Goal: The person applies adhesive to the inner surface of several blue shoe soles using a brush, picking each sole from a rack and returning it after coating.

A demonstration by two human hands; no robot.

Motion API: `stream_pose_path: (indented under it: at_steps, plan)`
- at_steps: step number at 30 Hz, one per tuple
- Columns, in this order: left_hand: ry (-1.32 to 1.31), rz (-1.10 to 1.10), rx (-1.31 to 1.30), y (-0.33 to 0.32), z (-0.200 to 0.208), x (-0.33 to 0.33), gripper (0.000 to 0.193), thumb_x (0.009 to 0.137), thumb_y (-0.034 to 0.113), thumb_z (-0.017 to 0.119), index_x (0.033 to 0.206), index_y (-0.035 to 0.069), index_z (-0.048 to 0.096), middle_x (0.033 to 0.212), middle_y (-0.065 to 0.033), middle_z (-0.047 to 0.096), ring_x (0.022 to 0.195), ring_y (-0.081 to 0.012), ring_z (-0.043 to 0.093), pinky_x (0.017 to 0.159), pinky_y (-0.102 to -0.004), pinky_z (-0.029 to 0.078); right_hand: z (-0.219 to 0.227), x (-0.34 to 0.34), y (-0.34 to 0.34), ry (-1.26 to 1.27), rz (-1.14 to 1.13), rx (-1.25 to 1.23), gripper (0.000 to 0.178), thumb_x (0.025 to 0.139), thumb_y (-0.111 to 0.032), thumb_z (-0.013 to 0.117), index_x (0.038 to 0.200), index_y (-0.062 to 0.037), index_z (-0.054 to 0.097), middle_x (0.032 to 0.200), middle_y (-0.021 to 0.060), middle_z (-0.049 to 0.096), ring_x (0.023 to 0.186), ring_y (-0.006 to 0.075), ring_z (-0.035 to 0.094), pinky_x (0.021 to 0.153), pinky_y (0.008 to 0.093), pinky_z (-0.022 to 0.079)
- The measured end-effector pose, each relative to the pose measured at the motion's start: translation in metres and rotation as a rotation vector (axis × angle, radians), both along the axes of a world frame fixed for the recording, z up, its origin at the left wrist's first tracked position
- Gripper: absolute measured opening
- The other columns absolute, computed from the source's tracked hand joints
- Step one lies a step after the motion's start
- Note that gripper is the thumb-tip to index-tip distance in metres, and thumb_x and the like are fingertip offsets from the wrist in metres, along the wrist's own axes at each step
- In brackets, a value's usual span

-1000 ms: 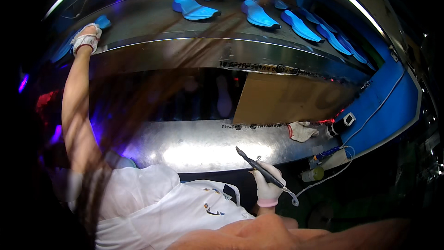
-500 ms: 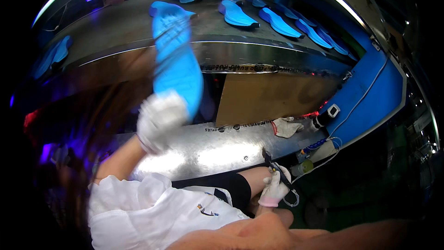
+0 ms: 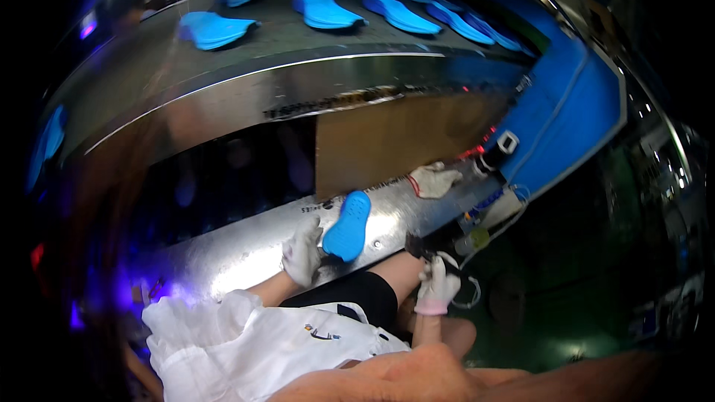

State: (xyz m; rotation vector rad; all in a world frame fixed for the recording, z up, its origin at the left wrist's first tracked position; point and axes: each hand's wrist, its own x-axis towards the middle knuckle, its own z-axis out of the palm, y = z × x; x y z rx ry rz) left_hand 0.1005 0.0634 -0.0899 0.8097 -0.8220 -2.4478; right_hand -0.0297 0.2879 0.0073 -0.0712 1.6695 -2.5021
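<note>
White-gloved right hand (image 3: pixel 439 281) grips slim black tool (image 3: pixel 418 246); white-gloved left hand (image 3: pixel 300 254), fingers loosely apart, beside blue foam-like foot-shaped sole (image 3: pixel 348 227). We should steady sole flat, tool clear.

1. White shirt (image 3: pixel 216 346): loose, creased fabric, short sleeve (image 3: pixel 220 309).
2. Motif (image 3: pixel 325 336) on shirt front: small, dark, touch of orange.
3. Black shorts (image 3: pixel 357 299).
4. Left hand (image 3: pixel 301 253): white glove (image 3: pixel 298 262).
5. Right hand (image 3: pixel 438 284): pale glove (image 3: pixel 438 292), pink cuff (image 3: pixel 430 307).
</note>
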Motion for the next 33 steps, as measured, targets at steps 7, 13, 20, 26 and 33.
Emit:
stream_pose_path:
  at_steps: [7,13,20,26,33]
  plan:
    - [0.182,-0.402,0.605,0.0,0.028,-0.021,0.095,0.084,0.082,0.037,0.14,0.005,0.043,0.127,-0.0276,0.055,0.098,-0.0387,0.063,0.082,-0.0484,0.056,0.001,0.007,-0.017,0.062,0.065,0.138,0.017,0.089,-0.006,0.064,0.104,0.0016,0.061,0.069,0.0013,0.056,0.051,0.0064,0.049,0.044,0.0192,0.039]
    - [0.293,-0.524,0.525,0.036,0.034,-0.037,0.091,0.086,0.079,0.038,0.132,0.001,0.05,0.12,-0.0241,0.058,0.1,-0.0361,0.063,0.086,-0.0512,0.055,-0.032,-0.025,-0.036,0.389,0.01,0.548,0.017,0.083,-0.011,0.073,0.092,0.0018,0.067,0.074,0.0061,0.066,0.059,0.0141,0.06,0.056,0.0293,0.049]
    - [0.506,-0.362,0.218,0.033,0.057,-0.051,0.081,0.092,0.072,0.036,0.141,0.008,0.045,0.124,-0.0184,0.061,0.104,-0.0311,0.064,0.09,-0.0447,0.054,0.044,0.037,-0.051,0.88,0.28,0.902,0.016,0.079,-0.024,0.076,0.089,-0.0131,0.071,0.082,0.0098,0.069,0.072,0.0294,0.068,0.065,0.0374,0.054]
    - [0.532,-0.433,0.483,0.051,0.075,-0.036,0.071,0.093,0.064,0.044,0.135,0.007,0.051,0.124,-0.0184,0.062,0.103,-0.0335,0.065,0.088,-0.0464,0.055,0.055,0.016,-0.058,0.78,0.038,0.576,0.014,0.081,-0.011,0.076,0.091,-0.0044,0.068,0.081,0.0113,0.069,0.071,0.0221,0.068,0.064,0.0326,0.052]
    - [0.635,-0.364,0.539,0.055,0.073,-0.04,0.07,0.094,0.06,0.047,0.138,0.006,0.048,0.126,-0.0198,0.06,0.11,-0.0338,0.062,0.097,-0.0479,0.051,0.051,0.017,-0.052,0.408,0.026,0.37,0.01,0.08,-0.003,0.073,0.09,-0.0024,0.069,0.079,0.0078,0.068,0.067,0.0172,0.066,0.065,0.0295,0.053]
